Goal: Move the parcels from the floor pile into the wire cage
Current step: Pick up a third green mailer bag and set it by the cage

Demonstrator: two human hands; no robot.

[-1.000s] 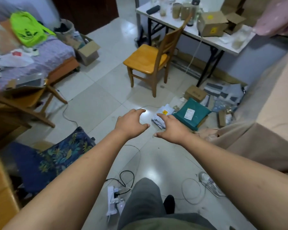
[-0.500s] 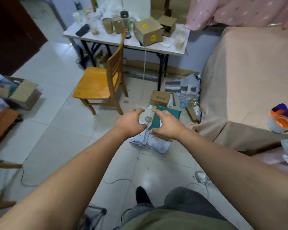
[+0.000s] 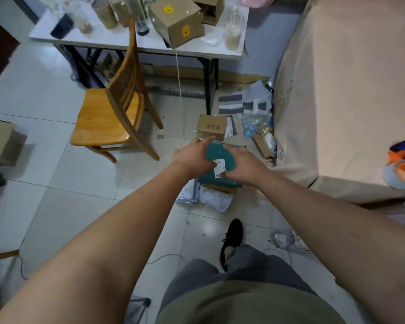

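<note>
Lying beneath the fingers (image 3: 234, 149) — teal parcel (image 3: 216, 152)

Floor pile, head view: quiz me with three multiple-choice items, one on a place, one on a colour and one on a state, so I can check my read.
1. Where is the small cardboard box relative to the teal parcel?
A. Just beyond it, toward the table
B. On a chair seat
C. On a bed

2. What colour are the mailers under the teal parcel?
A. Black
B. White
C. Red

3. What is on the teal parcel?
A. Nothing
B. One hand
C. Both hands

Answers:
1 A: the box stands on the floor past the parcel's far edge.
2 B: the mailers stick out white below it.
3 C: the left hand and the right hand both lie on its top.
</note>
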